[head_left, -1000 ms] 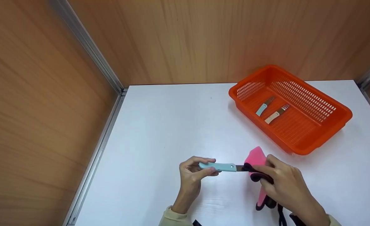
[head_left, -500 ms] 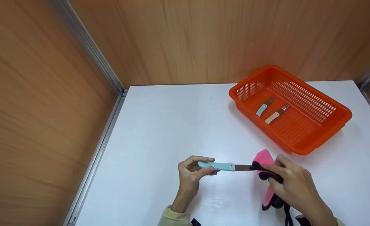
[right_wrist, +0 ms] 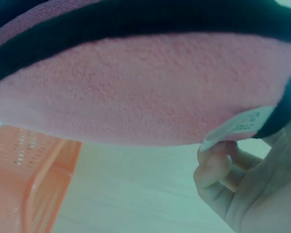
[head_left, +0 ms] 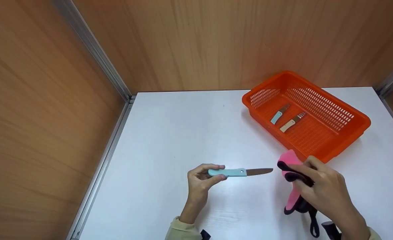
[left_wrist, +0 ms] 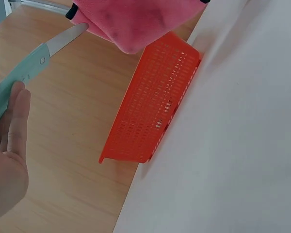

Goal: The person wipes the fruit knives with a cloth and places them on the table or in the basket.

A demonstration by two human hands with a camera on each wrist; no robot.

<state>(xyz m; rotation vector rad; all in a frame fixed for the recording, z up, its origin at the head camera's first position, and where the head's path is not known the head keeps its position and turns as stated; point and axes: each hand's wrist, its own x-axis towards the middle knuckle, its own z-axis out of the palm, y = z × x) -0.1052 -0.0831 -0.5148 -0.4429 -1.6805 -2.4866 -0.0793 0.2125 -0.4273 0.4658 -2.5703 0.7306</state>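
My left hand (head_left: 199, 186) holds a knife (head_left: 231, 172) by its light blue handle, thumb on one side and fingers on the other. The blade (left_wrist: 67, 39) is bare and points right. In my right hand (head_left: 326, 186) is a folded pink cloth (head_left: 293, 196) with a dark edge and a hanging loop; fingers and thumb pinch it. A small gap parts the cloth from the blade tip in the head view. Up close in the right wrist view, the cloth (right_wrist: 150, 92) hides much of the hand, and a white label (right_wrist: 240, 125) shows at its corner.
An orange perforated basket (head_left: 270, 128) stands at the back right of the white table (head_left: 169, 133). Inside lie a blue-handled knife (head_left: 276, 117) and a beige-handled utensil (head_left: 288, 125). Wooden panels (head_left: 196, 43) rise behind and to the left.
The cloth has slid right along the blade and come off its tip, leaving the whole blade in view. My right hand moved right with it; the left hand barely shifted.
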